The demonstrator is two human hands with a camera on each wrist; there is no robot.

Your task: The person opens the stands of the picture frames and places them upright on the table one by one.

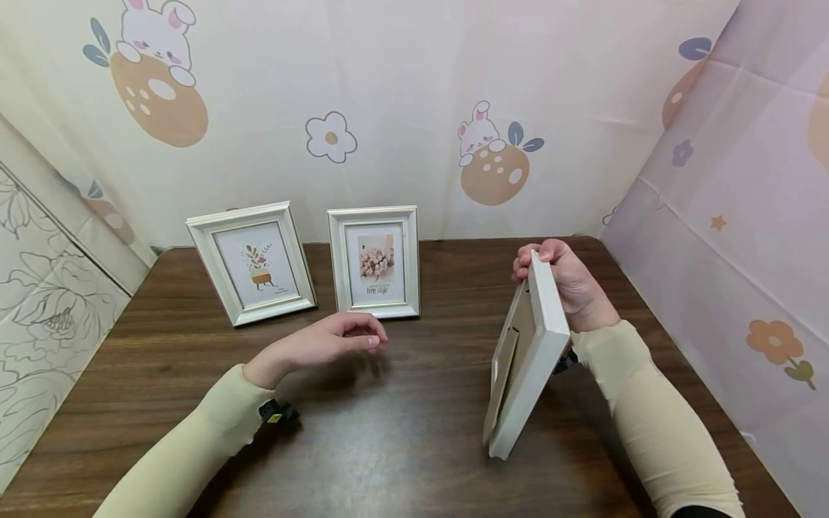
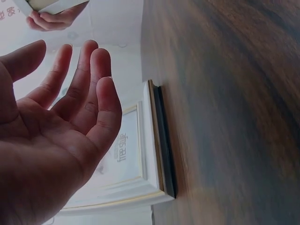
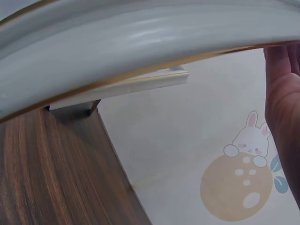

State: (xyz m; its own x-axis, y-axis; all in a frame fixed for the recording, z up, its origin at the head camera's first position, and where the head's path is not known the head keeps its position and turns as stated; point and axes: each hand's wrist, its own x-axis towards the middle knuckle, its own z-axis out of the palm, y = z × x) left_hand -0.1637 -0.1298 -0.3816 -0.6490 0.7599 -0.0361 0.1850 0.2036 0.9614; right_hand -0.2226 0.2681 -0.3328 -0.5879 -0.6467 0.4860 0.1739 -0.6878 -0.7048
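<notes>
My right hand (image 1: 570, 280) grips a white picture frame (image 1: 547, 316) by its top edge. That frame is tilted, its brown backing board (image 1: 518, 338) and stand turned toward the left in the head view. Close to the camera, its white moulding (image 3: 150, 37) spans the top of the right wrist view. My left hand (image 1: 330, 338) holds nothing, its fingers loosely bent above the table. Just behind it stands a white frame with a flower picture (image 1: 377, 262), partly hidden by the fingers in the left wrist view. Left of that stands a frame with a potted-plant picture (image 1: 255, 265).
The dark wood table (image 1: 401, 432) reaches back to a pale curtain (image 1: 401, 108) printed with rabbits and flowers. Another printed cloth (image 1: 745, 237) hangs along the right side. At the left is a white panel with line-drawn flowers (image 1: 45, 324).
</notes>
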